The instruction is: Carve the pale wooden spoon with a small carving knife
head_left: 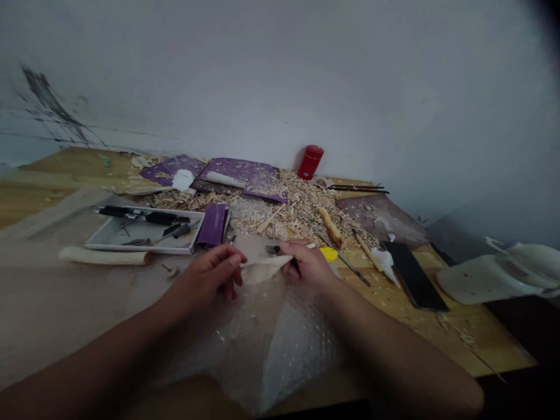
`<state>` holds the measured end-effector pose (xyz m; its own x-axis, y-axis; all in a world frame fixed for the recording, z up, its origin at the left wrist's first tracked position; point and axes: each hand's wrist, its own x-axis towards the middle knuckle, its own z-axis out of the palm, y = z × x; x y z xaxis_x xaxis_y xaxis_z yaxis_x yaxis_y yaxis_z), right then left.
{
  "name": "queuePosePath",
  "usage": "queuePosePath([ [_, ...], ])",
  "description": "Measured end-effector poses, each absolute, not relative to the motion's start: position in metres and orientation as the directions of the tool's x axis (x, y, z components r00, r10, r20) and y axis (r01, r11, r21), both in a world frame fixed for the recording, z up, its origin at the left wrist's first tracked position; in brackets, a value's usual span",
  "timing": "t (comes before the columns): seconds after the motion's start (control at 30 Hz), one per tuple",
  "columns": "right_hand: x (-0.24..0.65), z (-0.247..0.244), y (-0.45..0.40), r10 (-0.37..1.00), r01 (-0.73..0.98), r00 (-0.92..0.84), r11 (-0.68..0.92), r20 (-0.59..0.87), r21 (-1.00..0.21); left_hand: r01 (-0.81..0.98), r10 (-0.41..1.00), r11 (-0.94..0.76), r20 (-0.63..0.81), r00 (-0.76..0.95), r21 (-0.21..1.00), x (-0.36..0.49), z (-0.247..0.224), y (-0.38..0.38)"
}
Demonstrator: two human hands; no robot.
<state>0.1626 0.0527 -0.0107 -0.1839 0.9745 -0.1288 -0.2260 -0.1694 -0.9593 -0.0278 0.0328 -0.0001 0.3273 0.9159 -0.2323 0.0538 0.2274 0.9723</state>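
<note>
In the head view, a pale thin workpiece [262, 269] is held low over a crumpled sheet of bubble wrap [258, 344], its material not settled by the blur. The left hand [209, 274] is closed, with its fingers curled around the near end of the workpiece, while the right hand [307, 265] is closed around a small dark-handled knife [273, 249], whose short metal end is seen just past the fingers, close above the workpiece. The bubble wrap is spread on the bench [464, 332] beneath both forearms. Just beside the right hand, a yellow object [329, 254] is partly hidden, and a slender steel-shafted carving tool [343, 261] is laid next to it. Farther right, a black flat block [413, 275] and crumpled white tissue [385, 263] are seen, with a white plastic basin [490, 279] at the edge of the view. To the left, a white tray [144, 244] is loaded with black-handled tools, and folded purple sandpaper [213, 224] is propped against its right side. Wood shavings [297, 204] are heaped across the back of the bench, around purple sheets [240, 173], and a red cylindrical container [310, 162] is stood near the white wall [280, 76]
</note>
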Motion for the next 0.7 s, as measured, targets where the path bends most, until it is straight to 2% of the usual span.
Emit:
queuePosePath([
  [0.1, 0.1690, -0.0115, 0.0573, 0.984, -0.218, -0.133, -0.143, -0.116, -0.965, -0.031, 0.969, 0.203, -0.196, 0.149, 0.979, -0.0318, 0.0044, 0.0401],
  [0.17, 0.1719, -0.0125, 0.0599, 0.988, -0.214, -0.109, -0.134, -0.112, -0.968, -0.050, 0.979, 0.178, -0.171, 0.114, 0.983, -0.0334, 0.0050, 0.0423],
  [0.4, 0.1732, -0.0153, 0.0616, 0.987, -0.209, -0.092, -0.145, -0.128, -0.967, 0.067, 0.975, 0.128, -0.138, 0.173, 0.990, -0.0317, 0.0016, 0.0401],
  [0.7, 0.1699, -0.0162, 0.0613, 0.986, -0.222, -0.099, -0.150, -0.131, -0.964, 0.213, 0.945, 0.145, -0.199, 0.261, 0.966, -0.0278, 0.0043, 0.0372],
])
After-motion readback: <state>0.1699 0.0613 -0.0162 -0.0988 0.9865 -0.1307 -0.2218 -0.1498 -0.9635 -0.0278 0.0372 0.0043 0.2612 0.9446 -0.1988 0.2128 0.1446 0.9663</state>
